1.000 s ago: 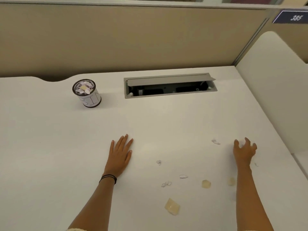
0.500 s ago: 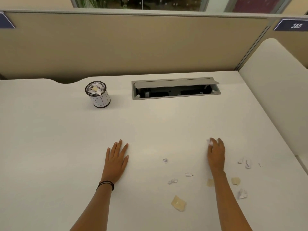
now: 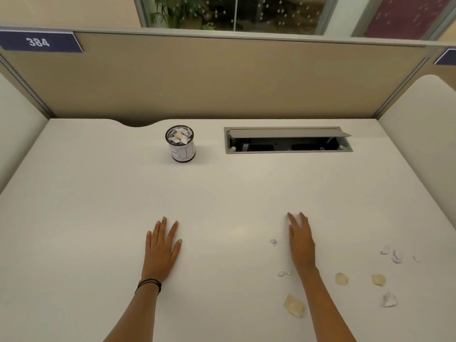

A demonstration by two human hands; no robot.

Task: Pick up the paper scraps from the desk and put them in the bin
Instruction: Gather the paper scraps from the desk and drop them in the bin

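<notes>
On the counter [image 3: 222, 193], a scrap [image 3: 296, 219] peeks between the almost straight right fingers [image 3: 305, 225]; held or not, I cannot tell. The left hand [image 3: 161, 245] lies flat.

A white desk [image 3: 222, 193] occupies the cubicle. A tan partition [image 3: 222, 82] closes its rear edge, and cream side panels [image 3: 419, 114] stand left and right. A grey cable hatch [image 3: 286, 132], lid raised, is recessed at rear right. A blue number plate [image 3: 39, 42] reads 384. Above the partition, a window [image 3: 234, 11] shows foliage.
</notes>
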